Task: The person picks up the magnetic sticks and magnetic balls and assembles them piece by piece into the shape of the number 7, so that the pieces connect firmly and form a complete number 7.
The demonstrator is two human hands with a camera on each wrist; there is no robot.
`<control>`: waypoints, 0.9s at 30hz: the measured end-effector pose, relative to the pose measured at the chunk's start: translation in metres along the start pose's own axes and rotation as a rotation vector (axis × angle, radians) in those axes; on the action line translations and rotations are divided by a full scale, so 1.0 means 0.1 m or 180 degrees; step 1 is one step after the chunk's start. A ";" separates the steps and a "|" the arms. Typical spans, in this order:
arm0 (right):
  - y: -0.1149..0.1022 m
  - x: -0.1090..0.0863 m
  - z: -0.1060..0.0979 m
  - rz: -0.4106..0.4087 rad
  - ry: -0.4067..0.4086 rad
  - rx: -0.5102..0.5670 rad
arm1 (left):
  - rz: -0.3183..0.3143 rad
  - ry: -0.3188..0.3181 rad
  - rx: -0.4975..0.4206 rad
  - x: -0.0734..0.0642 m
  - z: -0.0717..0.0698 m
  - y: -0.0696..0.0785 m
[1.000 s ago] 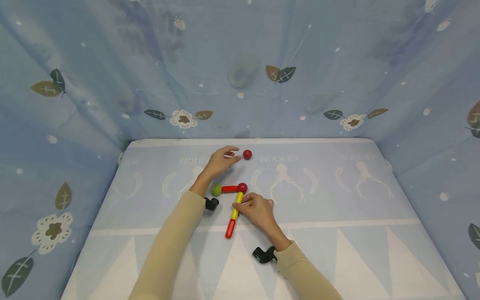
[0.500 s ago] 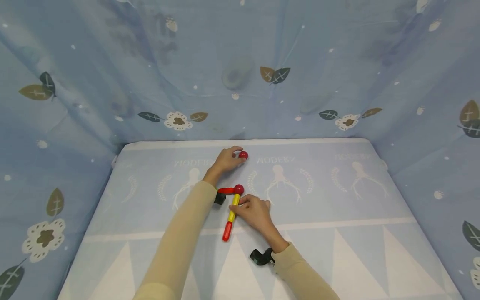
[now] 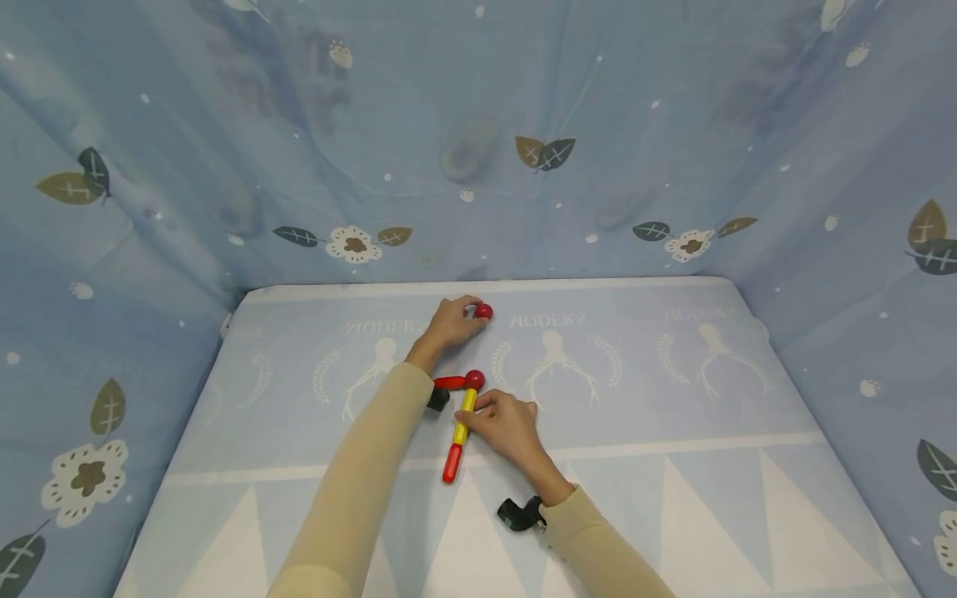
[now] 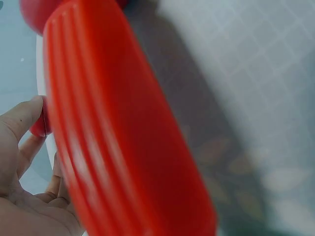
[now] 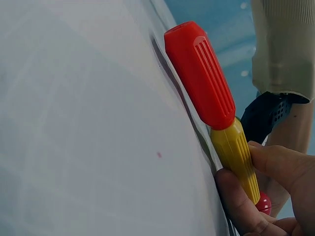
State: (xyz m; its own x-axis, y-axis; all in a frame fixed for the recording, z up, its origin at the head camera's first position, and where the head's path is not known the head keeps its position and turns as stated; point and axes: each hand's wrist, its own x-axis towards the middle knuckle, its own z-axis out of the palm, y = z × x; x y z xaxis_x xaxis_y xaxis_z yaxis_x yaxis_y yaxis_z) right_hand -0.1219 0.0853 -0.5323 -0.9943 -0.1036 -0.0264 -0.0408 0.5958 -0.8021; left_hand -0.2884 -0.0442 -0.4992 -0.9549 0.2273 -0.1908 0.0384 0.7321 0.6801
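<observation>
At the far side of the table my left hand (image 3: 453, 322) pinches a loose red ball (image 3: 483, 311) between thumb and fingers. The left wrist view also has this hand (image 4: 29, 167) on the ball (image 4: 40, 120). My right hand (image 3: 510, 423) grips a yellow rod (image 5: 235, 152) by thumb and fingers. A red rod (image 5: 201, 73) joins its near end, and a second red ball (image 3: 474, 379) sits at its far end. From that ball another red rod (image 3: 450, 383) runs left; it looms large in the left wrist view. My left forearm hides its left end.
A patterned pale blue cloth covers the table (image 3: 628, 465). Blue curtain (image 3: 478, 108) stands along the back and both sides. Black wrist cameras (image 3: 521, 514) sit at both cuffs. My left sleeve (image 3: 359, 473) crosses the table beside the joined rods.
My left hand has moved right to the loose red ball and now pinches it. The left forearm now covers the green ball seen earlier. My right hand keeps its grip on the yellow rod.
</observation>
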 end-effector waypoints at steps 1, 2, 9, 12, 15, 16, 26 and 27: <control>0.00 0.00 0.00 -0.0004 0.0001 0.0003 | -0.0019 0.0010 0.0009 0.00 0.00 0.00; 0.00 0.00 0.00 -0.0009 0.0003 -0.0001 | -0.0027 0.0025 0.0005 -0.01 0.00 0.00; -0.02 -0.01 0.00 -0.0012 -0.0003 -0.0017 | -0.0064 0.0057 0.0003 -0.03 0.01 0.00; -0.03 -0.02 0.00 -0.0018 -0.0005 -0.0024 | -0.0057 0.0058 -0.0006 -0.04 0.01 0.00; -0.04 -0.02 0.00 -0.0020 -0.0002 -0.0024 | -0.0045 0.0058 -0.0003 -0.04 0.01 0.00; -0.04 -0.02 0.01 -0.0013 0.0001 -0.0021 | -0.0032 0.0057 -0.0001 -0.05 0.00 0.00; -0.03 -0.01 -0.01 0.0038 -0.0028 -0.0045 | 0.0290 0.0136 -0.0137 -0.33 -0.19 0.11; -0.03 -0.01 -0.01 0.0033 -0.0029 -0.0045 | 0.0352 0.0142 -0.0135 -0.39 -0.22 0.12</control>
State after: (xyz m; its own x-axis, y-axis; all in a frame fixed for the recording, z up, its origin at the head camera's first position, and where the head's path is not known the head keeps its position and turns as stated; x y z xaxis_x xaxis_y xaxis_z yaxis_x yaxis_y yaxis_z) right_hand -0.1207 0.0850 -0.5293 -0.9937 -0.1045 -0.0400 -0.0320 0.6081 -0.7932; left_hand -0.2575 -0.0584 -0.4677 -0.9578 0.2756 -0.0818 0.1327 0.6760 0.7248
